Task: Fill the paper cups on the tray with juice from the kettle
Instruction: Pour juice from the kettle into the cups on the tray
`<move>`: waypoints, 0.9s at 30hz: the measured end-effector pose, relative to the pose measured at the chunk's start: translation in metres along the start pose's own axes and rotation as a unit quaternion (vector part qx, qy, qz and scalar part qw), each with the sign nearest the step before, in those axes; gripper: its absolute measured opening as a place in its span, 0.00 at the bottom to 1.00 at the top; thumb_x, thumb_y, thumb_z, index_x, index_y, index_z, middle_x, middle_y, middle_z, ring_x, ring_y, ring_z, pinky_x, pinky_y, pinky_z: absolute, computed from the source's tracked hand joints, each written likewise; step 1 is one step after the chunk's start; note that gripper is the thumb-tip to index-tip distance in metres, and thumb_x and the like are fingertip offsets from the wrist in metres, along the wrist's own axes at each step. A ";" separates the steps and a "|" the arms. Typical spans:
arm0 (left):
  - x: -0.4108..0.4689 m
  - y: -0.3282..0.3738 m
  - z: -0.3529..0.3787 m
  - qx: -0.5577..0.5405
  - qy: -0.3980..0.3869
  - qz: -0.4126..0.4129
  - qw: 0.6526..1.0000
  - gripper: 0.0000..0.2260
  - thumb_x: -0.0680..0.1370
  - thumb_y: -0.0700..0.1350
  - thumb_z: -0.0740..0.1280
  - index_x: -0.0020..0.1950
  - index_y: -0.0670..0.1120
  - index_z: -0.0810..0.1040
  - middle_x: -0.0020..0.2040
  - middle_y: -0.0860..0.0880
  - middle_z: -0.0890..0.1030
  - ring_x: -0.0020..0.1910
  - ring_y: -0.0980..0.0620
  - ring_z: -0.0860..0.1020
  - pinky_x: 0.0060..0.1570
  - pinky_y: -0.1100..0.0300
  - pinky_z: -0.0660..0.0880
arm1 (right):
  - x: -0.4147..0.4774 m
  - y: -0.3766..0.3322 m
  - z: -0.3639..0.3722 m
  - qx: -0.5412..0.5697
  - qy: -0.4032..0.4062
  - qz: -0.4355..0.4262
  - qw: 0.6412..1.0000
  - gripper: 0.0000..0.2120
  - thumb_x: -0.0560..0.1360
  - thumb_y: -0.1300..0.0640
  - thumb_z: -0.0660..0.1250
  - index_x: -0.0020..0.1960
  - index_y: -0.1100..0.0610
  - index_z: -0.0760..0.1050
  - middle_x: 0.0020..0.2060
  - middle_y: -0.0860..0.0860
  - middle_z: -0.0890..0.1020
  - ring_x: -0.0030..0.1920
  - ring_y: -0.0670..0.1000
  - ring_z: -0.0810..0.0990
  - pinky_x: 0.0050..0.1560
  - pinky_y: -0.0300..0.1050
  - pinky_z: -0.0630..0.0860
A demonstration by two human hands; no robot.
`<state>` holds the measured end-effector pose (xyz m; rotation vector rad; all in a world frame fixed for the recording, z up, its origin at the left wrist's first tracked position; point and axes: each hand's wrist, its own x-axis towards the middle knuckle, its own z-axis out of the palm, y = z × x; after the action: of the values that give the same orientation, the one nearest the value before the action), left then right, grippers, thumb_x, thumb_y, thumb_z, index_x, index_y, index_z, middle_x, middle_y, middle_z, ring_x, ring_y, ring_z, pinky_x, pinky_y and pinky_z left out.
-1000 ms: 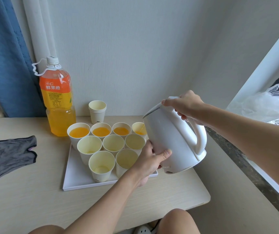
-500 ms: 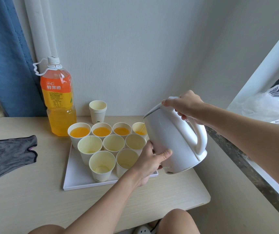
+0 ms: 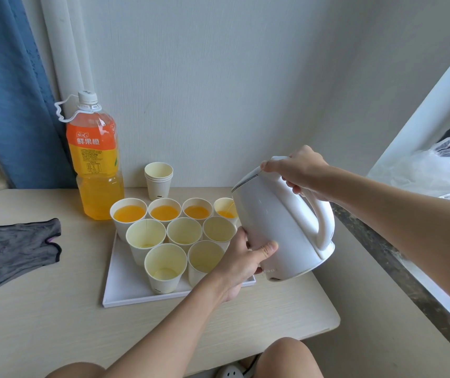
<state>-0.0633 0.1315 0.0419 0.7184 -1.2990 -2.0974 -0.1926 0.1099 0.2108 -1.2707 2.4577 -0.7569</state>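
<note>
The kettle (image 3: 281,222) is held tilted above the back right corner of the tray (image 3: 120,285). Its spout is over the rightmost cup (image 3: 225,210) of the back row, and a thin orange stream runs into that cup. The right hand (image 3: 297,167) is wrapped tight round the top of the handle, thumb stretched onto the lid. The left hand (image 3: 245,257) cups the kettle's lower side, thumb flat on the wall, fingers curled behind. The other three back cups (image 3: 165,212) hold juice. The tray lies toward the right edge of the tabletop (image 3: 54,309).

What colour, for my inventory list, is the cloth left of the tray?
The cloth is grey with darker edging; head view.
</note>
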 end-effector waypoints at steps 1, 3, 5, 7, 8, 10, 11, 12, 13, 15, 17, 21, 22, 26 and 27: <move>0.000 0.000 0.000 0.001 0.000 -0.001 1.000 0.19 0.81 0.44 0.72 0.69 0.50 0.71 0.64 0.47 0.82 0.61 0.49 0.82 0.57 0.51 0.81 | 0.000 0.000 0.000 -0.002 0.001 0.001 1.000 0.20 0.67 0.43 0.73 0.39 0.60 0.72 0.26 0.54 0.75 0.22 0.53 0.71 0.32 0.41 0.69; 0.001 0.000 0.000 0.003 0.001 -0.002 1.000 0.19 0.81 0.44 0.72 0.69 0.50 0.71 0.64 0.47 0.82 0.61 0.49 0.82 0.57 0.51 0.81 | 0.001 0.000 0.001 -0.001 0.002 0.003 1.000 0.20 0.67 0.43 0.73 0.39 0.60 0.72 0.26 0.54 0.75 0.23 0.53 0.71 0.32 0.41 0.70; 0.000 0.000 0.000 0.001 0.001 -0.002 1.000 0.19 0.81 0.44 0.72 0.69 0.50 0.71 0.64 0.46 0.81 0.59 0.50 0.82 0.52 0.54 0.81 | 0.002 0.000 0.001 -0.001 -0.002 0.002 1.000 0.20 0.67 0.43 0.73 0.39 0.60 0.72 0.26 0.54 0.75 0.23 0.53 0.71 0.32 0.42 0.70; 0.000 0.001 0.000 -0.002 0.001 -0.001 1.000 0.19 0.81 0.44 0.72 0.69 0.49 0.71 0.64 0.47 0.81 0.58 0.51 0.82 0.50 0.57 0.80 | 0.001 -0.001 0.001 0.001 -0.005 0.001 1.000 0.20 0.67 0.43 0.73 0.39 0.60 0.71 0.26 0.54 0.75 0.24 0.53 0.71 0.33 0.42 0.70; 0.000 0.001 0.000 -0.004 0.001 -0.001 1.000 0.19 0.81 0.43 0.72 0.69 0.49 0.70 0.64 0.47 0.81 0.58 0.51 0.82 0.49 0.57 0.80 | 0.001 -0.001 0.001 0.002 -0.005 0.001 1.000 0.20 0.67 0.44 0.73 0.39 0.60 0.71 0.26 0.54 0.74 0.24 0.53 0.71 0.32 0.42 0.70; 0.000 0.002 0.000 -0.005 0.001 0.000 1.000 0.19 0.81 0.43 0.72 0.69 0.49 0.70 0.64 0.47 0.81 0.57 0.52 0.82 0.48 0.58 0.80 | 0.002 -0.001 0.001 0.001 -0.004 0.001 1.000 0.20 0.67 0.43 0.73 0.39 0.60 0.71 0.26 0.54 0.74 0.23 0.53 0.71 0.32 0.42 0.69; 0.000 0.002 0.000 -0.005 0.002 0.000 1.000 0.19 0.81 0.43 0.72 0.69 0.49 0.71 0.63 0.48 0.81 0.57 0.52 0.82 0.48 0.58 0.80 | 0.002 -0.001 0.001 -0.002 -0.004 0.001 1.000 0.21 0.67 0.43 0.73 0.40 0.60 0.71 0.26 0.54 0.75 0.23 0.53 0.71 0.32 0.42 0.69; 0.000 0.002 0.000 -0.005 0.003 0.000 1.000 0.19 0.81 0.43 0.72 0.69 0.49 0.71 0.63 0.48 0.82 0.56 0.52 0.82 0.47 0.59 0.80 | 0.002 -0.001 0.001 -0.003 -0.003 0.000 1.000 0.21 0.67 0.43 0.73 0.40 0.60 0.71 0.26 0.54 0.75 0.23 0.53 0.71 0.32 0.42 0.70; 0.000 0.002 0.000 -0.006 0.003 0.000 1.000 0.19 0.81 0.43 0.72 0.69 0.49 0.70 0.63 0.48 0.82 0.56 0.53 0.83 0.47 0.59 0.80 | 0.003 -0.002 0.001 -0.003 -0.003 0.000 1.000 0.21 0.67 0.43 0.73 0.40 0.60 0.72 0.26 0.54 0.75 0.23 0.53 0.71 0.32 0.42 0.70; 0.000 0.002 0.000 -0.007 0.002 -0.001 1.000 0.19 0.81 0.43 0.72 0.69 0.49 0.70 0.64 0.48 0.82 0.57 0.52 0.83 0.47 0.59 0.80 | 0.002 -0.002 0.001 -0.004 -0.002 -0.001 1.000 0.21 0.67 0.43 0.73 0.39 0.60 0.71 0.26 0.54 0.75 0.23 0.53 0.71 0.32 0.42 0.70; 0.000 0.002 0.000 -0.005 0.002 -0.001 1.000 0.19 0.81 0.43 0.72 0.69 0.49 0.70 0.64 0.47 0.82 0.57 0.52 0.83 0.48 0.58 0.80 | 0.002 -0.003 0.001 -0.004 -0.003 0.000 1.000 0.20 0.67 0.43 0.73 0.38 0.60 0.71 0.26 0.54 0.75 0.24 0.53 0.71 0.33 0.42 0.70; 0.000 0.002 -0.001 -0.002 0.000 -0.001 1.000 0.19 0.81 0.43 0.72 0.69 0.49 0.70 0.64 0.47 0.81 0.59 0.51 0.82 0.54 0.54 0.81 | 0.001 -0.003 0.001 -0.005 -0.004 0.001 1.000 0.20 0.67 0.43 0.73 0.38 0.59 0.71 0.26 0.54 0.75 0.24 0.53 0.71 0.32 0.42 0.69; 0.000 0.002 -0.001 0.000 0.000 -0.001 1.000 0.19 0.81 0.43 0.72 0.69 0.49 0.70 0.64 0.47 0.82 0.60 0.50 0.82 0.54 0.54 0.81 | 0.001 -0.003 0.001 -0.005 -0.004 0.001 1.000 0.20 0.68 0.43 0.73 0.38 0.59 0.71 0.26 0.54 0.75 0.24 0.53 0.71 0.32 0.42 0.69; 0.001 0.001 -0.002 0.002 -0.002 -0.002 1.000 0.18 0.81 0.44 0.72 0.68 0.49 0.71 0.64 0.47 0.82 0.60 0.49 0.83 0.56 0.51 0.80 | 0.000 -0.004 0.001 -0.003 -0.003 0.002 1.000 0.20 0.68 0.43 0.73 0.37 0.59 0.71 0.26 0.54 0.75 0.23 0.53 0.71 0.32 0.41 0.69; 0.001 0.001 -0.002 0.003 -0.002 -0.002 1.000 0.18 0.81 0.44 0.72 0.68 0.49 0.71 0.64 0.47 0.82 0.60 0.50 0.83 0.57 0.50 0.80 | 0.000 -0.004 0.001 -0.003 -0.003 0.002 1.000 0.20 0.68 0.44 0.73 0.37 0.59 0.71 0.26 0.54 0.74 0.23 0.53 0.71 0.32 0.41 0.69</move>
<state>-0.0629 0.1292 0.0417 0.7194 -1.3067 -2.1002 -0.1896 0.1073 0.2126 -1.2676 2.4593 -0.7438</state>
